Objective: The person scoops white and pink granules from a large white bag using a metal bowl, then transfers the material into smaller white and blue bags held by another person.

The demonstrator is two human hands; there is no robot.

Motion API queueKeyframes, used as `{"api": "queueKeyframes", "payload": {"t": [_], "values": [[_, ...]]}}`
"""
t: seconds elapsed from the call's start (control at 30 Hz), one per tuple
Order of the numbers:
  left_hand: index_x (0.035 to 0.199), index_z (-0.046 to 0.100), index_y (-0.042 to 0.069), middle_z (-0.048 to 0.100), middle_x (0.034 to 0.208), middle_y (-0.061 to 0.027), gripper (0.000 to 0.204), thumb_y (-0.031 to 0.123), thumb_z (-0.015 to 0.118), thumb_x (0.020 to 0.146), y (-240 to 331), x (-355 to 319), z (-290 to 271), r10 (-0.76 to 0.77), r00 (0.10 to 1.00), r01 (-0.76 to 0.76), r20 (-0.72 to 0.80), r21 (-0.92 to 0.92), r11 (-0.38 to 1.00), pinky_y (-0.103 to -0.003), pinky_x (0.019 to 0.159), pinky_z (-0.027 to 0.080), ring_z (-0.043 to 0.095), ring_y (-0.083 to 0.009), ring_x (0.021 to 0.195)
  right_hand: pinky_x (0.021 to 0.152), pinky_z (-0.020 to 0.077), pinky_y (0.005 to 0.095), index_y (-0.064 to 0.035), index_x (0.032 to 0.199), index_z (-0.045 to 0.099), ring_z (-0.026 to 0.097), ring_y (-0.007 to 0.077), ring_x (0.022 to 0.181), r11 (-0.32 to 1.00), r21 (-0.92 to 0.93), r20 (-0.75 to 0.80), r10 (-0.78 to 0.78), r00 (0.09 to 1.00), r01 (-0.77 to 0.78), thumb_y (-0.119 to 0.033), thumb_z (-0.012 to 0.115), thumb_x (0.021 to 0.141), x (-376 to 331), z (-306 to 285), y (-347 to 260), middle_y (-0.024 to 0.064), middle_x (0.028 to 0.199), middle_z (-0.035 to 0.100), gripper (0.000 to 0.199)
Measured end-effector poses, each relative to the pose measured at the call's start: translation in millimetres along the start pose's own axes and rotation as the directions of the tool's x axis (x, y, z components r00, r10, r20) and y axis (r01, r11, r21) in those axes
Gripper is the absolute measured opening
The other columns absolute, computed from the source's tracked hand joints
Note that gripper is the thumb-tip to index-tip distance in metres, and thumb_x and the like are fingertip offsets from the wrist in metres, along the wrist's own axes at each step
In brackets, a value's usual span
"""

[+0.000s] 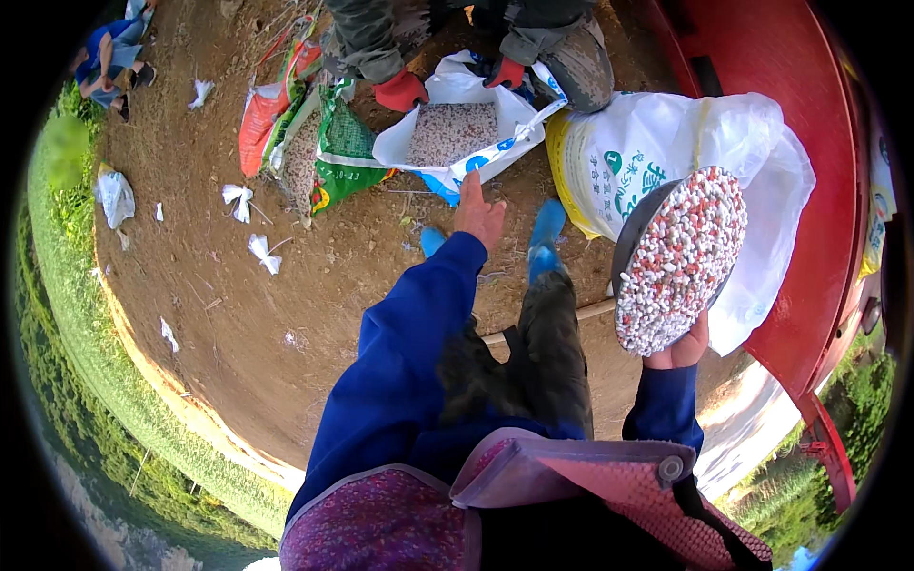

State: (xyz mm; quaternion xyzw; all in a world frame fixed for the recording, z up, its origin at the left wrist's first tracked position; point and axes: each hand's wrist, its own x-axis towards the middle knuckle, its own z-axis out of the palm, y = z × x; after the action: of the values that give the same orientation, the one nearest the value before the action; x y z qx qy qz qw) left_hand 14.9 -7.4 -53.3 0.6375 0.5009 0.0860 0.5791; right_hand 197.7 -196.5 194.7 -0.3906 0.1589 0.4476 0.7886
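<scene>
My right hand (684, 350) grips the underside of a dark round basin (640, 217), its fingers partly hidden behind it. White, grey and reddish fertilizer granules (684, 257) fill the basin in a heap. My left hand (479, 219) reaches forward with its index finger stretched out and its thumb apart, nothing held in it. That fingertip is at the near rim of an open white sack (528, 143) of greyish-pink granules (452, 131); whether it touches I cannot tell. Across from me, another person's red-gloved hands (402, 90) hold the sack's far side.
A green sack (345, 143) and an orange sack (265, 119) stand left of the white one. A large white-and-yellow sack (609, 157) lies right, beside a red metal body (771, 57). White scraps (265, 253) litter the soil. Another person (109, 57) sits far left.
</scene>
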Motion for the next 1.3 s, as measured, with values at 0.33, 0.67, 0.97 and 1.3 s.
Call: {"api": "queueKeyframes", "payload": {"t": [0.33,0.67,0.97,1.3], "values": [[0.126,0.044,0.011,0.049,0.118,-0.0137,0.055,0.021,0.067,0.076,-97.4,80.2,-6.5,-0.204,0.953,0.131,0.224,0.301,0.945,-0.046,0.079,0.050,0.060,-0.0370,0.094,0.106,0.0327,0.0517,-0.0016,0.136,0.039,0.043,0.0341,0.126,0.985,-0.004,-0.076,0.173,0.982,-0.174,-0.028,0.041,0.096,139.3,-23.5,203.7,0.0171,0.139,0.042,0.048],[0.097,0.061,0.008,0.050,0.099,-0.0081,0.021,0.007,0.060,0.076,-158.7,8.1,-5.6,0.064,0.982,-0.119,0.179,0.312,0.943,-0.043,0.074,0.051,0.059,-0.0310,0.090,0.078,0.0518,0.0504,-0.0240,0.139,0.034,0.059,0.0438,0.094,-0.220,-0.969,0.197,-0.437,0.878,0.108,-0.004,0.057,0.075,287.1,-43.6,328.0,0.0194,0.120,0.052,0.071],[0.096,0.060,0.005,0.053,0.108,-0.0097,0.021,0.007,0.060,0.076,-146.6,3.2,-16.3,0.045,0.992,-0.071,0.118,0.225,0.972,-0.045,0.075,0.049,0.058,-0.0349,0.092,0.087,0.0438,0.0435,-0.0226,0.139,0.034,0.048,0.0356,0.110,-0.740,-0.653,0.476,-0.237,0.847,0.160,0.007,0.052,0.074,253.6,-20.1,344.9,0.0147,0.119,0.043,0.074],[0.138,0.031,0.006,0.036,0.137,-0.0207,0.071,0.014,0.065,0.076,-74.9,-15.4,-19.2,-0.007,0.998,-0.015,0.063,0.349,0.937,-0.042,0.092,0.044,0.045,-0.0386,0.118,0.101,0.0342,0.0339,0.0027,0.137,0.034,0.047,0.0305,0.117,-0.178,-0.857,0.496,-0.537,0.682,0.484,0.010,0.036,0.070,126.5,16.7,180.4,0.0205,0.129,0.045,0.067]]}}
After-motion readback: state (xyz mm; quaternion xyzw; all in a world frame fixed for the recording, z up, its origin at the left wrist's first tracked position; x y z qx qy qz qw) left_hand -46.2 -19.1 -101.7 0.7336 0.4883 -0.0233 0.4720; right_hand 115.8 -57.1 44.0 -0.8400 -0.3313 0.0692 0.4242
